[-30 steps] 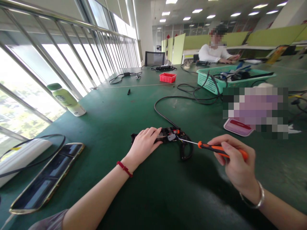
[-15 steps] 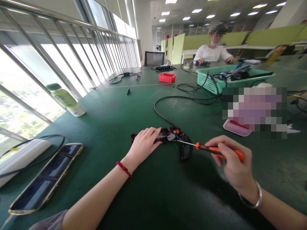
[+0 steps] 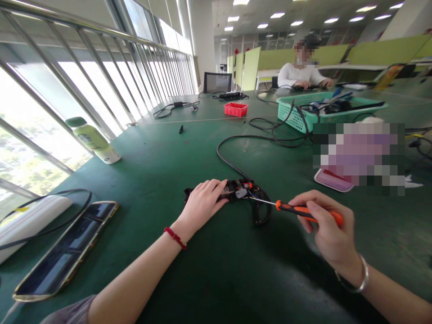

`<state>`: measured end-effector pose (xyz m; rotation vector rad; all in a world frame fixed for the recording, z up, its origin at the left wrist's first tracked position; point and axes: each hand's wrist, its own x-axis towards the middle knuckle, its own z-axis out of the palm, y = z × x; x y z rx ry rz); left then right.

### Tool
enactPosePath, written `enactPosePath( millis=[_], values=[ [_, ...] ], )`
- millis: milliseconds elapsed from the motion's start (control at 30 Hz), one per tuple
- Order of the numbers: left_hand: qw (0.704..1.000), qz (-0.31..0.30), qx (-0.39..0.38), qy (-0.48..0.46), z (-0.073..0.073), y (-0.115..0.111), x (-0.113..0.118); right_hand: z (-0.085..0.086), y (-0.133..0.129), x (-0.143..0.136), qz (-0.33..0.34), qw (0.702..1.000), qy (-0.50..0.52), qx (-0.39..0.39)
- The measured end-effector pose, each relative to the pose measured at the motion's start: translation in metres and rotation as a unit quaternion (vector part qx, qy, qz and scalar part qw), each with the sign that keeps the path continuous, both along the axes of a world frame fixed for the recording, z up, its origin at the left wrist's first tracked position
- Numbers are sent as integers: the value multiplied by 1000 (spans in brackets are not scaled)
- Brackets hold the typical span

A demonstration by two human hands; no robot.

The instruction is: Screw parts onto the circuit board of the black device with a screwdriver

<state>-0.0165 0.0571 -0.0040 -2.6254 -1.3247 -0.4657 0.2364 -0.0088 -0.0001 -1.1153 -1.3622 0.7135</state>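
On the green table lies an opened black corded device (image 3: 232, 190), its wires and inner parts exposed; its exact kind I cannot tell. My left hand (image 3: 204, 200) is closed over its left part and holds it against the table. A grey block (image 3: 241, 193) and a small orange part (image 3: 249, 185) show at its right end. My right hand (image 3: 329, 220) grips an orange and black screwdriver (image 3: 297, 210) by the handle. The thin shaft points left, with its tip at the wires beside the grey block. Whether the tip touches them is too small to tell.
A black cable (image 3: 224, 143) runs from the device toward a green basket (image 3: 293, 114) of tools. Farther back is a red tray (image 3: 235, 109). A bottle (image 3: 96, 141) and a phone (image 3: 67, 252) lie at left. Across the table sits a person in white (image 3: 293, 74).
My hands, the screwdriver and the device look almost the same as before. Across the table, the other person's hands have come closer together, to the right.
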Motion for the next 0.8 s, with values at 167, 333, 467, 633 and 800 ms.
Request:
enactPosePath(
  millis=[167,333,467,633,800],
  values=[
    [1000,0,0,1,0,0,0,1,-1,0,-4,1000,11,14],
    [1000,3,-2,9,-1,1,0,2,0,-1,-2,1000,-3,9],
    [1000,2,1,8,-1,1,0,0,1,0,7,1000,-20,16],
    [1000,-1,5,6,-2,2,-1,0,5,0,-15,996,-9,89],
    [1000,0,4,6,-3,2,-1,5,2,-3,27,998,-25,47]
  ],
)
